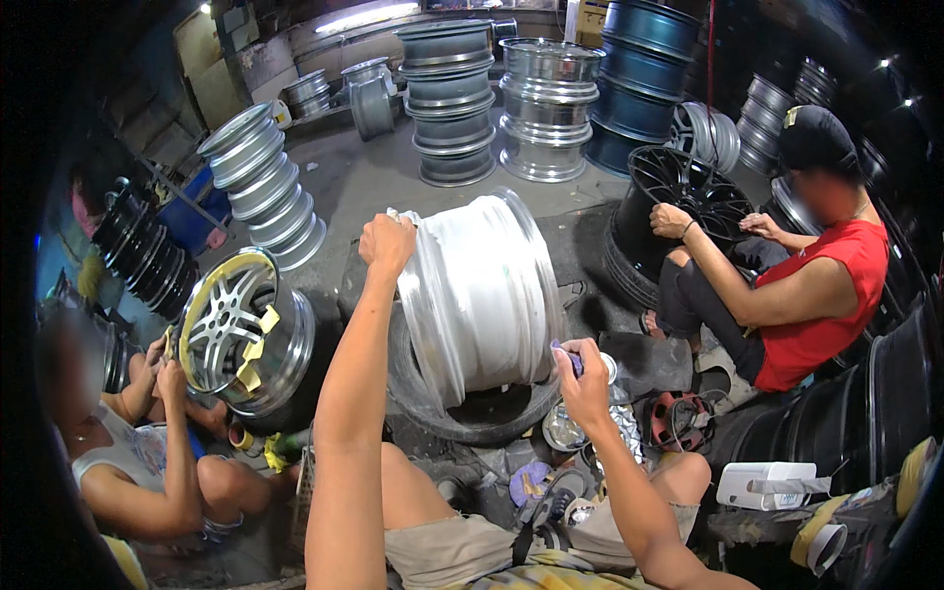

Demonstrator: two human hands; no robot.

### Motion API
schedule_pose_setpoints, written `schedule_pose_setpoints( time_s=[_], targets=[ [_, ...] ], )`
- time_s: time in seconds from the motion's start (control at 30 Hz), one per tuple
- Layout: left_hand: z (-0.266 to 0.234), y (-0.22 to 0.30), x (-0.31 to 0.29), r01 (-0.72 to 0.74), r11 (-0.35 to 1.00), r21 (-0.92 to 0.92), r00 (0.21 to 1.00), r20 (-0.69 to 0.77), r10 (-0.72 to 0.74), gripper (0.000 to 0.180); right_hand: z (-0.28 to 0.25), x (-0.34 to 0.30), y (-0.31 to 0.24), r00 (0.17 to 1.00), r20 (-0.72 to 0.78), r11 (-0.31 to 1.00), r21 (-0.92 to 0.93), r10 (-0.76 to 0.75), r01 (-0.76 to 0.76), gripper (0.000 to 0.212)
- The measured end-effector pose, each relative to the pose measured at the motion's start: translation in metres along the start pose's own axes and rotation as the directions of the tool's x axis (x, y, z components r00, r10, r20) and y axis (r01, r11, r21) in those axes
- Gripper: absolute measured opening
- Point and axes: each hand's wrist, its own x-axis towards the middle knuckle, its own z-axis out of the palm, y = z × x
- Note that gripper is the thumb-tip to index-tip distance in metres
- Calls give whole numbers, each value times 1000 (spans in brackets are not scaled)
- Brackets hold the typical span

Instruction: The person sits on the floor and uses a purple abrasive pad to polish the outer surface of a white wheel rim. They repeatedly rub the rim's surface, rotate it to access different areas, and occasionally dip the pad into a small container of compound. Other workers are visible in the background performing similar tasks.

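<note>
In front of me a white-coated wheel rim (pixel 482 295) lies on its side, its barrel facing me, on a black tire (pixel 442 425). At the rim's upper left edge my left hand (pixel 387 243) is closed round the lip; a small pale bit shows at its fingertips, too small to name. My right hand (pixel 587 383) is beside the rim's lower right edge, pinching a folded purple sheet (pixel 568 358) that looks like sandpaper. Whether the sheet touches the rim I cannot tell.
To the left, a person (pixel 147 433) works at a taped silver wheel (pixel 231 320). On the right, another person in red (pixel 816 256) handles a black wheel (pixel 688 192). Rim stacks (pixel 447 108) stand behind. Near my feet lie a purple disc (pixel 531 482) and crumpled foil (pixel 624 428).
</note>
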Motion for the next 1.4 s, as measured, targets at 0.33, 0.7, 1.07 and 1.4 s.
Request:
schedule_pose_setpoints(
  time_s=[0.33,0.7,1.07,1.4],
  targets=[
    [6,-2,6,5,999,53,998,-60,-2,46,-7,-33,27,990,37,988,65,137,-139,32],
    [0,-3,6,0,999,38,1000,-17,1,47,-20,-14,7,854,366,705,489,370,-515,21],
    [3,-3,5,33,999,-40,999,-9,-34,43,-11,-10,29,871,344,801,372,351,-469,21],
    [1,-3,5,17,1000,-2,1000,-5,-17,45,-15,-16,21,946,279,822,492,164,-288,10]
  ],
)
